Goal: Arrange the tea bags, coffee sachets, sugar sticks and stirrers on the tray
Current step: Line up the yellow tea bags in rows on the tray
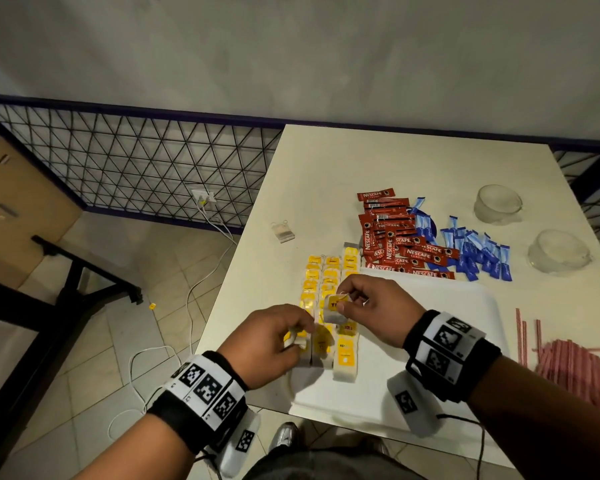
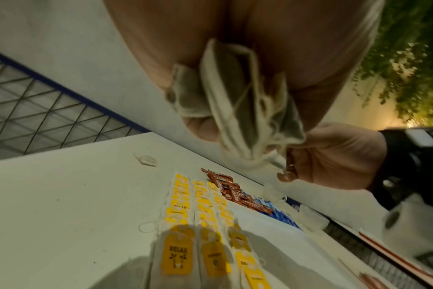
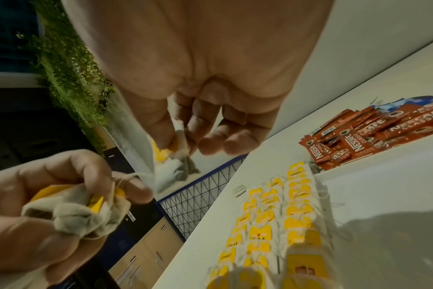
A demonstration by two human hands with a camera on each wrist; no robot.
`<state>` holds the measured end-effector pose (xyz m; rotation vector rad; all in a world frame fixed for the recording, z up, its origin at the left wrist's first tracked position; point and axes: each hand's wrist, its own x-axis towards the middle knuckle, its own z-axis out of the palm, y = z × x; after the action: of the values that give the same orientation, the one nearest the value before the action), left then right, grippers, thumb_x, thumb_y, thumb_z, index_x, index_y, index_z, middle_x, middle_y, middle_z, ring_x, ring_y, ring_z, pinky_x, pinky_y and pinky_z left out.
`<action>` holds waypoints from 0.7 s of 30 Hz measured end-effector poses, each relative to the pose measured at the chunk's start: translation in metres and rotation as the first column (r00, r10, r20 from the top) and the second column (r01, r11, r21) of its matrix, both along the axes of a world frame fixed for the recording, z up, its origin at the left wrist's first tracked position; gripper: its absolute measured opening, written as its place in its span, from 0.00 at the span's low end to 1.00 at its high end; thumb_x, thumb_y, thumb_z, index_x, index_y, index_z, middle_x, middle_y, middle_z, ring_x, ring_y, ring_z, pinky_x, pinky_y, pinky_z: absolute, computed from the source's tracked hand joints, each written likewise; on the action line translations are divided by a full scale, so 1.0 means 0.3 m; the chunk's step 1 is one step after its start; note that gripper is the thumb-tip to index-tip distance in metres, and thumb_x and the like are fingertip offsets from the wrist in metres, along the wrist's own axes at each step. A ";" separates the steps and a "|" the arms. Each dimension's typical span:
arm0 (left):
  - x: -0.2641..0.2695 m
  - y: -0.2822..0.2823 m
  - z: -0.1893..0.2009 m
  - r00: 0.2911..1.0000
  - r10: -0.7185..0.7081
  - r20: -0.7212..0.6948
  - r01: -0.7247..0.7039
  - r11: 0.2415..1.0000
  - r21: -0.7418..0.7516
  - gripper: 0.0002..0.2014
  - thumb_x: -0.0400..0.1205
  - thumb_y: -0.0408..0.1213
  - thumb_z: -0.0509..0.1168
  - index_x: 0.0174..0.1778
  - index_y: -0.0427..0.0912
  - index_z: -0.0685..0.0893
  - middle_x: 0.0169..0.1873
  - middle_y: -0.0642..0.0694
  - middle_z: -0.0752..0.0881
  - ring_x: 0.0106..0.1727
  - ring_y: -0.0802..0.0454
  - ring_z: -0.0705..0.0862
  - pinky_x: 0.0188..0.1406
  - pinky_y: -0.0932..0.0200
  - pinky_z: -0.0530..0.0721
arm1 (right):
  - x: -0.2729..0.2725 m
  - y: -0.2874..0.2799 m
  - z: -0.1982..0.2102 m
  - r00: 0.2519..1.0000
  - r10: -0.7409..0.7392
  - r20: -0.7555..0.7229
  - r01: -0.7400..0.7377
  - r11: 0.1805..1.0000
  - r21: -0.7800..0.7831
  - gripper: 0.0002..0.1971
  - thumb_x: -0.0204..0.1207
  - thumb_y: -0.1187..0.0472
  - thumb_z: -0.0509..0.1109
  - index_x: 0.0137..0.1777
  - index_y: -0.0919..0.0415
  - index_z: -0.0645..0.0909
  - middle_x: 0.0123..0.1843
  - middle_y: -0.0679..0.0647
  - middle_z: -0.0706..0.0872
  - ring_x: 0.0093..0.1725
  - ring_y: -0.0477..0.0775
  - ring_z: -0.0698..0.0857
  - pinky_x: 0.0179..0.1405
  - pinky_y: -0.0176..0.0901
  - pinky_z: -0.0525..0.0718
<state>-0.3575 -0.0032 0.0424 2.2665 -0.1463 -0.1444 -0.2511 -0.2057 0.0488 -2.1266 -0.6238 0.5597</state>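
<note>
The left hand [image 1: 274, 341] is gripping a crumpled bunch of tea bags [image 2: 237, 109] in its curled fingers, holding it just above the near end of the rows of tea bags [image 1: 329, 292] lying below both hands. The right hand [image 1: 371, 306] is pinching a single tea bag [image 1: 333, 308] by its yellow tag between thumb and forefinger, the other fingers curling loosely — this bag is hanging just to the right of the left hand's bunch, and a thin string seems to be running between the two, though the wrist views are too blurred to be sure. The rows are lying in three columns along the left side of the white tray [image 1: 465, 306], which is stretching under and to the right of the right hand. Beyond the hands, a heap of red coffee sachets [image 1: 399, 244] is resting at the tray's far edge, with blue sugar sticks [image 1: 478, 251] just to the right of it. The pink stirrers [image 1: 575, 368] are lying on the table [image 1: 326, 161] to the right of the right wrist — off the tray. Two upturned glass cups [image 1: 497, 204] are standing further off on the right, and one loose tea bag [image 1: 283, 232] is lying alone beyond the left hand.
</note>
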 end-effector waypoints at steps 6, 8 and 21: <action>0.033 -0.014 0.000 0.993 -0.115 0.021 0.111 0.984 0.137 0.27 0.68 0.33 0.63 0.64 0.52 0.86 0.66 0.56 0.83 0.60 0.62 0.81 0.56 0.82 0.69 | -0.010 0.035 0.006 0.998 0.047 -0.039 -0.047 0.999 0.019 0.11 0.76 0.58 0.73 0.40 0.39 0.78 0.36 0.44 0.80 0.37 0.45 0.79 0.43 0.42 0.79; 0.037 -0.017 0.000 0.990 -0.136 0.035 0.130 0.980 0.153 0.26 0.67 0.33 0.63 0.63 0.48 0.87 0.56 0.54 0.87 0.53 0.59 0.82 0.51 0.83 0.69 | -0.016 0.045 0.005 0.999 0.037 -0.030 -0.036 0.999 0.025 0.10 0.77 0.57 0.72 0.39 0.40 0.79 0.34 0.44 0.80 0.35 0.44 0.78 0.41 0.42 0.78; -0.055 0.031 -0.125 0.963 -0.135 -0.234 0.174 0.972 0.157 0.27 0.67 0.35 0.61 0.63 0.55 0.86 0.58 0.59 0.87 0.53 0.67 0.80 0.52 0.83 0.71 | -0.093 0.053 -0.117 0.981 0.154 -0.122 -0.185 0.932 -0.311 0.08 0.82 0.55 0.65 0.59 0.52 0.79 0.36 0.43 0.76 0.38 0.46 0.76 0.34 0.33 0.71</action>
<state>-0.3740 0.0062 0.0050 2.3943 -0.1991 -0.5108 -0.2788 -0.1899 0.0138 -2.3446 -0.7053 0.9071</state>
